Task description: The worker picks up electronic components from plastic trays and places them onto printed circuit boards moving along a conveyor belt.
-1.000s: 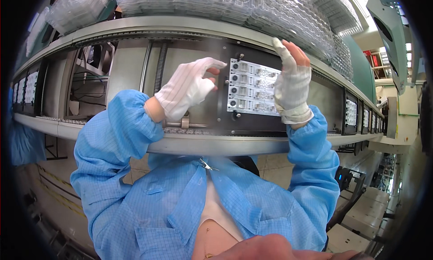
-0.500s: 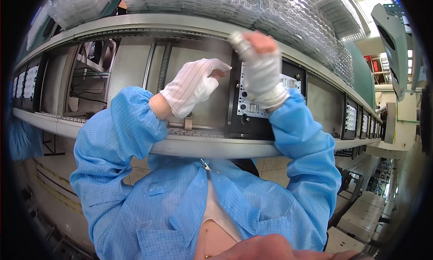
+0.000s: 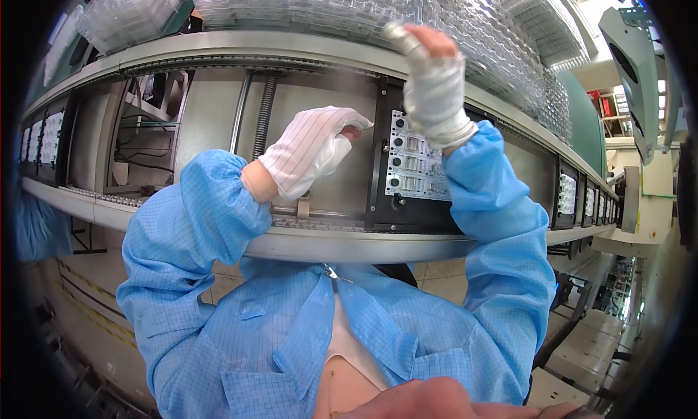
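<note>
My left hand (image 3: 309,150), in a white striped glove, hovers over the conveyor left of a black fixture plate (image 3: 382,201). Its fingers curl in toward the thumb, and whatever they hold, if anything, is hidden. On the plate sits a pale circuit panel (image 3: 418,164) with rows of small rectangular parts and dark round spots. My right hand (image 3: 436,84), gloved with bare fingertips, is raised over the conveyor's far rail, at the near edge of stacked clear plastic trays (image 3: 494,55). One gloved finger points away to the upper left; blur and angle hide what the fingers grip.
Metal rails (image 3: 305,246) border the conveyor on its near and far sides. A coiled spring-like hose (image 3: 266,113) and a rod cross it on the left. More loaded fixtures (image 3: 567,193) stand along the line to the right. A grey machine arm (image 3: 631,70) rises at the far right.
My right hand has moved away from me, from above the circuit panel toward the trays, uncovering more of the panel. The left hand has hardly moved.
</note>
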`<state>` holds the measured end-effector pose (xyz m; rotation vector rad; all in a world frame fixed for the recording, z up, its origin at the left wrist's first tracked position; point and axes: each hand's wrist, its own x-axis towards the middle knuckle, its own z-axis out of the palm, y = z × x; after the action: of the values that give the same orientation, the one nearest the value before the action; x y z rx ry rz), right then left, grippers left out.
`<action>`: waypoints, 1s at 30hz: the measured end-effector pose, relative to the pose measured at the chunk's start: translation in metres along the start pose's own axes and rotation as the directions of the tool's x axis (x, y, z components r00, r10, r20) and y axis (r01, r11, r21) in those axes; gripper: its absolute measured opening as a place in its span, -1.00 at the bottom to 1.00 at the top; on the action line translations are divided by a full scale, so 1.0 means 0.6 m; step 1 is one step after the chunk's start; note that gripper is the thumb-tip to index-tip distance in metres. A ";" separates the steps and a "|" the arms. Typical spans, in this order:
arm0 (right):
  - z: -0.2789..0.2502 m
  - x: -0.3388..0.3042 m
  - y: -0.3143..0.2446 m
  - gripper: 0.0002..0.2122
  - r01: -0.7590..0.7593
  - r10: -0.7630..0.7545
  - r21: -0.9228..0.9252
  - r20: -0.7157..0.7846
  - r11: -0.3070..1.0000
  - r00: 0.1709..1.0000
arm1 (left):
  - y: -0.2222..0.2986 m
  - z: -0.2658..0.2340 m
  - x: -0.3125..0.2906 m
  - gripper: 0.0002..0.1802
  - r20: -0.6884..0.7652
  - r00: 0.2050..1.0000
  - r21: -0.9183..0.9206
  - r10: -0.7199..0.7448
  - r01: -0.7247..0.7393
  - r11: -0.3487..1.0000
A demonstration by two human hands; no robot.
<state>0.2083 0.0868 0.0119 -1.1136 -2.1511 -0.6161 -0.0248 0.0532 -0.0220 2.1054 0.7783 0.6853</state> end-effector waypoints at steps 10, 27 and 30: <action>-0.055 0.002 0.042 -0.31 -0.093 0.091 -0.009 -0.103 0.996 0.990 | 0.019 0.059 0.024 -0.77 -0.142 0.962 0.249 0.234 -0.194 0.949; -0.280 -0.324 0.069 -0.46 -0.843 0.827 -0.034 0.219 0.536 0.517 | 0.031 0.103 0.051 -0.87 -0.182 0.966 0.109 0.186 -0.168 0.980; -0.261 -0.331 0.064 -0.45 -0.837 0.811 0.036 0.229 0.546 0.539 | 0.036 0.092 0.046 -0.88 -0.159 0.974 0.116 0.162 -0.144 0.983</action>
<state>0.3784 -0.1019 -0.0169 -1.9621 -1.4590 0.1069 0.0378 0.0357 -0.0297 2.2407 0.7616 0.9332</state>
